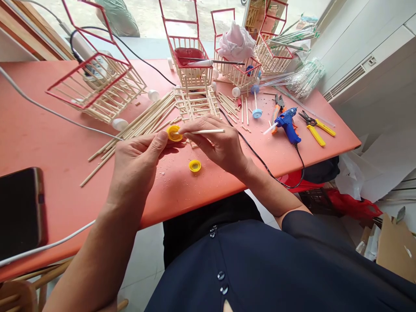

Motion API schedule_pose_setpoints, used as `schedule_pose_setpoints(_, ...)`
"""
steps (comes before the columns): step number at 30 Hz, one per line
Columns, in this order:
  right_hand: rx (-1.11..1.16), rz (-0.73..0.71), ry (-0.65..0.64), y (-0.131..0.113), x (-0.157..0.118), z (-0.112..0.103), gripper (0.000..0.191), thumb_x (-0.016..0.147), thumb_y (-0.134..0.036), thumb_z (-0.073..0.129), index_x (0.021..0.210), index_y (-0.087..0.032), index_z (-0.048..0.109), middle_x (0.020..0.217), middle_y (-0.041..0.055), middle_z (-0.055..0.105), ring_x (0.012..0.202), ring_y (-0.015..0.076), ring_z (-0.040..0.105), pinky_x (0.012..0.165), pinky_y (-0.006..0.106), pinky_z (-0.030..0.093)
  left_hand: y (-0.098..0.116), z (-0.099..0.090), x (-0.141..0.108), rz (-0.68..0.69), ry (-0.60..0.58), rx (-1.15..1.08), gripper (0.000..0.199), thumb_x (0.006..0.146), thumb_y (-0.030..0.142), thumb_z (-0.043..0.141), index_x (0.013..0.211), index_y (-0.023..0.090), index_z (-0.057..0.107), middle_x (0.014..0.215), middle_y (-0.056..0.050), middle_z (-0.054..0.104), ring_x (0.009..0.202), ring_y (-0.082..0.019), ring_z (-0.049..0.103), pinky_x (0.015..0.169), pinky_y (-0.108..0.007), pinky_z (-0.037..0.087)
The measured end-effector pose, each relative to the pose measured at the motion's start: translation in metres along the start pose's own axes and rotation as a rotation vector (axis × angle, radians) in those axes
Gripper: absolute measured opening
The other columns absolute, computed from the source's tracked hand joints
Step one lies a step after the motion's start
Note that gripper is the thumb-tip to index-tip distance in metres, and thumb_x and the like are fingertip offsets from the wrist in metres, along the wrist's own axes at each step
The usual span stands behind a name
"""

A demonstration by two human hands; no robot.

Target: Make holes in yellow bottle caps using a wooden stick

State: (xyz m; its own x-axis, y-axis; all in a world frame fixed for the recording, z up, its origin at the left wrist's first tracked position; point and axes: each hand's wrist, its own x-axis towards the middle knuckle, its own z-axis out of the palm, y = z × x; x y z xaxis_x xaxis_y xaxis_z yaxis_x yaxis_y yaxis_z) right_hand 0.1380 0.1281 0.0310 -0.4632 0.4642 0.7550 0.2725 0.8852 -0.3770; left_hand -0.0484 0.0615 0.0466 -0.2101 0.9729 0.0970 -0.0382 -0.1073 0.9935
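Between the thumb and fingers of my left hand (141, 158) is a yellow bottle cap (174, 134), its hollow side turned toward me. My right hand (221, 145) pinches a thin wooden stick (208, 131), whose left end reaches the inside of that cap. Whether the stick is fixed there I cannot tell. Below the hands, a second yellow cap (195, 166) lies on the pink table (182, 195). Behind my fingers stands a small cart of wooden sticks with a red-edged basket (191, 76), partly hidden by the hands.
Loose wooden sticks (139, 125) lie left of centre. A blue glue gun (288, 123), yellow-handled pliers (316, 126) and blue caps on a stick (256, 113) are to the right. More stick baskets (97, 86) stand behind. A phone (21, 212) lies at left; cables cross the table.
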Motion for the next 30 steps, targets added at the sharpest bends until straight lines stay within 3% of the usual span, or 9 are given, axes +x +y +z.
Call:
schedule_pose_setpoints(11, -0.077, -0.031, 0.020, 0.0015, -0.0019, 0.0026, 0.031, 0.116, -0.035, 0.046, 0.117, -0.020, 0.073, 0.111, 0.0031, 0.081, 0.112, 0.0129, 0.074, 0.106, 0.033, 0.058, -0.0031, 0.0007, 0.0000, -0.027, 0.001, -0.009, 0.034, 0.083, 0.056, 0.087, 0.091, 0.023, 0.087, 0.091, -0.008, 0.084, 0.085, -0.020, 0.079, 0.084, -0.035, 0.065)
schedule_pose_setpoints(20, -0.088, 0.015, -0.037, 0.0025, -0.0038, 0.0042, 0.028, 0.114, -0.033, 0.049, 0.122, -0.020, 0.072, 0.114, 0.0048, 0.080, 0.114, 0.0156, 0.074, 0.107, 0.038, 0.059, -0.0046, 0.0007, 0.0001, -0.010, -0.004, -0.006, 0.030, 0.087, 0.053, 0.085, 0.089, 0.023, 0.087, 0.091, -0.008, 0.084, 0.085, -0.021, 0.079, 0.087, -0.038, 0.066)
schedule_pose_setpoints(30, -0.073, -0.081, 0.084, 0.0006, -0.0012, 0.0048, 0.023, 0.113, -0.030, 0.052, 0.114, -0.019, 0.071, 0.110, 0.0024, 0.082, 0.108, 0.0118, 0.076, 0.100, 0.030, 0.061, -0.0053, 0.0011, 0.0014, -0.012, 0.002, -0.009, 0.036, 0.082, 0.058, 0.088, 0.088, 0.023, 0.087, 0.090, -0.008, 0.084, 0.085, -0.021, 0.079, 0.084, -0.036, 0.065)
